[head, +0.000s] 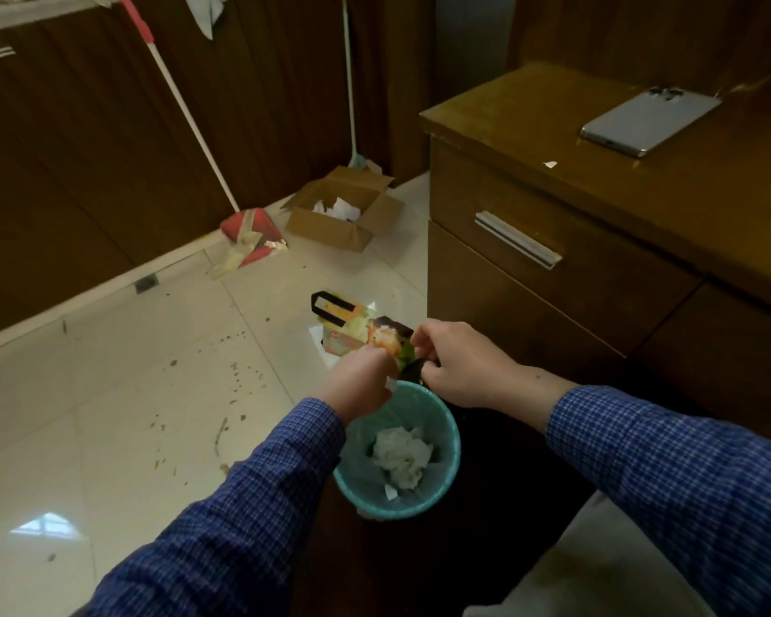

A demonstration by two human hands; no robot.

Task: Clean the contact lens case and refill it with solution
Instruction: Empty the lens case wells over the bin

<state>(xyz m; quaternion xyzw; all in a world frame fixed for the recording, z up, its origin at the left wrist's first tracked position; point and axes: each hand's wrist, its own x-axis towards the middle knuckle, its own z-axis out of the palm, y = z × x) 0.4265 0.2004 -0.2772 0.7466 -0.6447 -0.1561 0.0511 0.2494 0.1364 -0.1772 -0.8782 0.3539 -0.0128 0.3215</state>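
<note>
Pale glossy floor tiles (121, 420), spotted with dark marks, run back to dark wooden cabinets where a red mop (252, 236) leans and an open cardboard box (343, 211) sits; to the right a wooden drawer unit (530, 260) carries a phone (648, 120) on its tabletop. Both hands meet above the far rim of a teal waste bin (446, 465) that holds crumpled tissue (403, 456). The left hand (361, 385) is curled closed with a small white scrap showing under its fingers; the right hand (459, 362) is pinched closed on something small and dark. Whether either is the lens case cannot be told, since the fingers hide it, so its long axis and the way it points cannot be read. Just beyond the hands a printed shopping bag (357, 327) lies on the floor. My judgement is that this is the emptying or wiping step of cleaning, done over the bin. The next move would call for keeping the small parts over the bin, letting only the waste drop, then bringing the case to a level surface for solution.
</note>
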